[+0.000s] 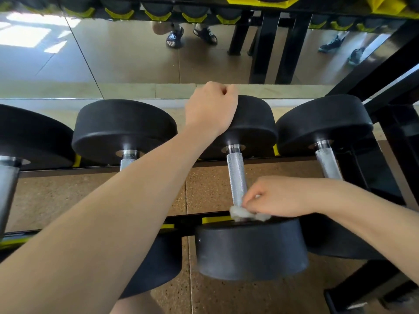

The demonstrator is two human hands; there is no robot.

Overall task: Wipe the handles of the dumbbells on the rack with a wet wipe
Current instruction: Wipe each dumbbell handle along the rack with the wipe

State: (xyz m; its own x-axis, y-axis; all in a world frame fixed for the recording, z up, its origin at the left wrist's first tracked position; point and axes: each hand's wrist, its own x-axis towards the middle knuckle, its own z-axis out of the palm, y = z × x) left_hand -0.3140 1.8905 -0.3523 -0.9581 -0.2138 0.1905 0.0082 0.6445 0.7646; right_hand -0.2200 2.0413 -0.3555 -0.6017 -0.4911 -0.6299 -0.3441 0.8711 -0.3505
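- The right hand (277,200) pinches a crumpled white wipe (248,214) against the near end of a knurled steel handle (237,177), right where the bar meets the near weight head (251,248). The fingers curl round the wad, probably so that the damp cloth wraps the bar instead of only brushing one side.
- That handle belongs to the dumbbell second from the right in the row. The wipe sits at its lowest visible part, so the stroke looks to be at its near end, with the upper stretch of the bar bare and in view.
- The left hand (210,107) reaches across and lies over the top of the far weight head (251,123) of the same dumbbell. Its fingers are curled over the far edge, gripping it, most likely to stop the dumbbell rolling in its cradle while the other hand rubs.
- The left forearm crosses over the neighbouring dumbbell (124,130) and hides most of its handle.
- The dumbbell on the right (324,123) has a pale, dull-looking handle (327,164); whether that is moisture or wear I cannot tell.
- The black rack (385,82) with yellow cradles stands before a mirror (127,60), which shows floor and feet.
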